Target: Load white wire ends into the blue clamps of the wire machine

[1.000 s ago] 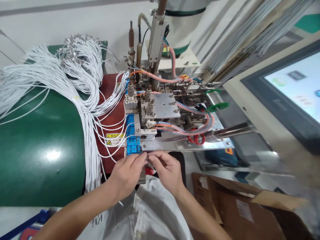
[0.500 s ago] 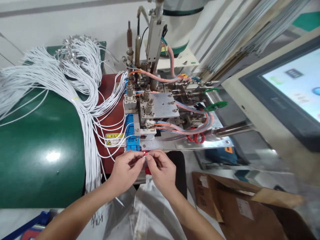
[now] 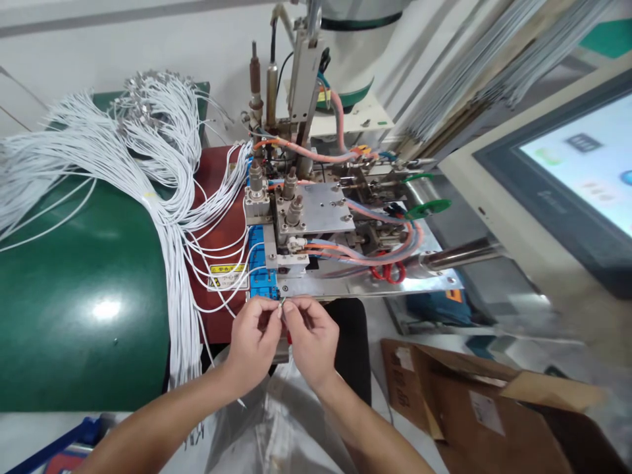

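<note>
My left hand [image 3: 253, 342] and my right hand [image 3: 314, 339] meet at the front edge of the bench machine. Thumb and forefinger of each are pinched on the thin end of a white cable [image 3: 282, 303], whose tip looks pale green between the fingertips. Most of this cable is hidden by my fingers. Just beyond them sits a row of blue cable holders [image 3: 261, 280], with white cables [image 3: 217, 253] running into it from the left. A metal plate [image 3: 326, 286] extends right from the holders.
A large bundle of white cables [image 3: 180, 309] lies over the green mat [image 3: 74, 296] at left. Behind the holders rise metal cylinders [image 3: 295, 210] and orange hoses [image 3: 340, 247]. A solder-wire spool [image 3: 427, 197], a tilted screen [image 3: 582, 178] and a cardboard box [image 3: 474, 408] stand at right.
Both hands have shifted slightly left, still pinching together. The red light spot at the fingertips is gone, and the pale green tip now shows.
</note>
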`<state>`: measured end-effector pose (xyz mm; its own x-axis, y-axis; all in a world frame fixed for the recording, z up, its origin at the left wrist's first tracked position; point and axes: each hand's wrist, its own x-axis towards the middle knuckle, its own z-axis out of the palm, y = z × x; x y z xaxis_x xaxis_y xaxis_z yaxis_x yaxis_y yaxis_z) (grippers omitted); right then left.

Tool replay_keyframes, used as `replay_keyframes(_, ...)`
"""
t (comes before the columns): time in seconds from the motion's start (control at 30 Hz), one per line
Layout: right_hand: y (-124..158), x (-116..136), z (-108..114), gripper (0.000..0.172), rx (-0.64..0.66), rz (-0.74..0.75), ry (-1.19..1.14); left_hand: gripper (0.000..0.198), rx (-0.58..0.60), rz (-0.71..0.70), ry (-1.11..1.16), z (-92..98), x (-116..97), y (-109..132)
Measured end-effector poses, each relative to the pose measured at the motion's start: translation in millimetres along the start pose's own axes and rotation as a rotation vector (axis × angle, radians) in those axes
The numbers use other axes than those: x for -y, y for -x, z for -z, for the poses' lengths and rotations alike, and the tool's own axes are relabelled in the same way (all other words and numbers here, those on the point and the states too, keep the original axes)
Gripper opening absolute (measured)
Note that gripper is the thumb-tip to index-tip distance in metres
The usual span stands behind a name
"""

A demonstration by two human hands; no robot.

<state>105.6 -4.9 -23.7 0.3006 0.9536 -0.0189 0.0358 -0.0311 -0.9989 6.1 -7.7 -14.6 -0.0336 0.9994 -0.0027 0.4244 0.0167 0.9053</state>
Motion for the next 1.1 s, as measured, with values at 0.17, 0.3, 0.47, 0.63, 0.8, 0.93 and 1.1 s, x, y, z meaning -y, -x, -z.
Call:
replay_keyframes(0.17, -11, 2, 12, 0.01, 0.126, 0.295, 0.242, 0.009, 0.039, -0.034, -0.057, 4.2, 1, -4)
replay_keyframes(0.3, -27, 10, 27, 0.012, 0.353, 0.294, 0.304, 0.012, 0.129, -0.152, -0.158, 19.0, -1, -10)
replay_keyframes(0.47, -34, 14, 32, 0.013, 0.59, 0.313, 0.299, 0.015, 0.37, -0.144, -0.232, 34.4, -7, -16)
replay_keyframes(0.63, -15, 6, 11, 0.017, 0.205, 0.15, 0.057, 0.012, 0.144, 0.085, -0.025, 23.1, 0, -11)
replay_keyframes(0.8, -8, -3, 6, 0.015, 0.182, 0.079, 0.02, 0.012, 0.106, 0.149, 0.087, 15.1, 5, -8)
replay_keyframes(0.93, -14, -3, 11, 0.006, 0.156, -0.041, -0.057, 0.01, 0.147, 0.143, 0.077, 15.9, 6, -7)
replay_keyframes(1.1, -15, -4, 10, 0.01, 0.185, -0.088, -0.044, 0.01, 0.15, 0.145, 0.082, 13.7, 9, -6)
